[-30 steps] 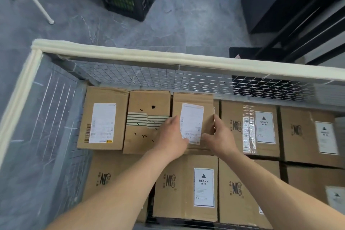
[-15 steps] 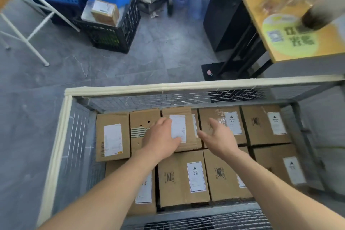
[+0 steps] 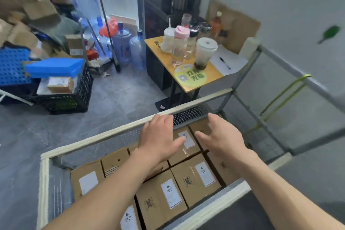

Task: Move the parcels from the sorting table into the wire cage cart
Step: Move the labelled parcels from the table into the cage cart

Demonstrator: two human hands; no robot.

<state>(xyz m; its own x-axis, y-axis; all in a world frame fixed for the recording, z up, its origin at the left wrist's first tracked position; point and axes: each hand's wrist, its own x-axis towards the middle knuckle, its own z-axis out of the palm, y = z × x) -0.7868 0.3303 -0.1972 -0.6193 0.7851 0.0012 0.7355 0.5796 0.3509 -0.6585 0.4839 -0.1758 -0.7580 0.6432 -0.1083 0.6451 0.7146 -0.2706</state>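
Observation:
The wire cage cart [image 3: 104, 135] with a cream padded rim fills the lower part of the head view. Several brown cardboard parcels [image 3: 197, 175] with white labels lie packed flat inside it. My left hand [image 3: 158, 136] hovers above the cart's far side with its fingers spread and holds nothing. My right hand [image 3: 222, 136] is raised beside it, fingers straight and empty. My forearms hide the parcels in the cart's middle. The sorting table is out of view.
A small yellow-topped table [image 3: 186, 82] with cups and bottles stands just beyond the cart. A black crate [image 3: 74, 97] with a small box and a blue lid sits on the floor to the left, before a heap of cardboard and water jugs. A metal frame [image 3: 261, 115] runs at right.
Both hands let go of the labelled parcel set down in the cart's back row and lifted clear. The view swung up and back, away from the cart.

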